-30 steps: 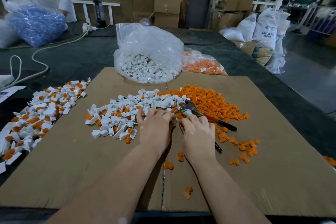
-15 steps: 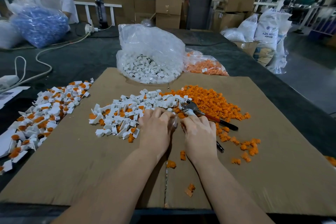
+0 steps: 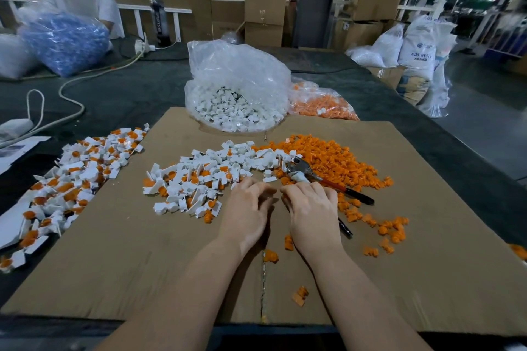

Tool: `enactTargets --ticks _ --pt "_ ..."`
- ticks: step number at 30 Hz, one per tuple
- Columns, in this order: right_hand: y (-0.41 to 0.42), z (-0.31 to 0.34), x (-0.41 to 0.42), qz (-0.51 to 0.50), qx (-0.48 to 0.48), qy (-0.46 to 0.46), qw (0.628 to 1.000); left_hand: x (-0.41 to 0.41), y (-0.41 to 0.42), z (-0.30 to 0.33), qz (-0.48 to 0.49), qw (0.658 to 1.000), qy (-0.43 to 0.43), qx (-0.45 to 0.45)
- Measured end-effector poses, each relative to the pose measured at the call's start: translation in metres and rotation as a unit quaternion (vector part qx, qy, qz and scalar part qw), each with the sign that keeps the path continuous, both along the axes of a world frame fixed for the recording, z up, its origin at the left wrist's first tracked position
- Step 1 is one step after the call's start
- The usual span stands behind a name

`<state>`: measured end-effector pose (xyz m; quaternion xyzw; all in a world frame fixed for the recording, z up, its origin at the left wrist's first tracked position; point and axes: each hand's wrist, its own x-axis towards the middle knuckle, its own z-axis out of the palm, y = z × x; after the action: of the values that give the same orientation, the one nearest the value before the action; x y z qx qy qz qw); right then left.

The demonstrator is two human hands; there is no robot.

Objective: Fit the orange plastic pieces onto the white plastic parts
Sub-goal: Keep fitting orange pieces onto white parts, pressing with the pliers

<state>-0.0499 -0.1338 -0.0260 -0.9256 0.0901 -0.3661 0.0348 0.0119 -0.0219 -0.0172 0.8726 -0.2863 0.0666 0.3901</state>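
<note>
Both of my hands lie palm down on the cardboard sheet (image 3: 114, 251). My left hand (image 3: 248, 208) and my right hand (image 3: 312, 208) have curled fingers whose tips almost meet; whatever is under them is hidden. Just beyond the fingertips lies a heap of white plastic parts (image 3: 236, 158), with a heap of loose orange pieces (image 3: 336, 159) to its right. Left of my left hand lie white parts with orange pieces in them (image 3: 185, 185). A larger pile of such joined parts (image 3: 85, 174) lies along the sheet's left edge.
Pliers (image 3: 302, 172) with red-black handles lie just beyond my right hand. At the sheet's far edge stand a clear bag of white parts (image 3: 236, 105) and a bag of orange pieces (image 3: 322, 105). Stray orange pieces (image 3: 390, 232) lie at the right. A cable (image 3: 71, 88), a blue bag (image 3: 62, 43) and a person (image 3: 82, 0) are at the far left.
My hands stayed in the same spot by the heaps. Their fingertips have drawn slightly apart, and the white bit seen between them half a second ago no longer shows.
</note>
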Motion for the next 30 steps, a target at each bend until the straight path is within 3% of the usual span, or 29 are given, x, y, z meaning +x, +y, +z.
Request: enactTargets --ticks 10,17,30 --pt "0.0014 0.0039 -0.0039 0.023 0.031 0.026 0.999 -0.0031 0.0032 0.0044 -0.009 1.000 0.015 -0.016" --pt "0.0014 0.0079 -0.0036 0.041 0.158 0.023 0.986 -0.0031 0.0034 0.0041 0.022 0.997 0.030 -0.064" --pt "0.0016 0.0091 -0.0040 0.046 0.150 0.036 0.987 0.0016 0.0051 0.0015 0.035 0.988 0.092 -0.117"
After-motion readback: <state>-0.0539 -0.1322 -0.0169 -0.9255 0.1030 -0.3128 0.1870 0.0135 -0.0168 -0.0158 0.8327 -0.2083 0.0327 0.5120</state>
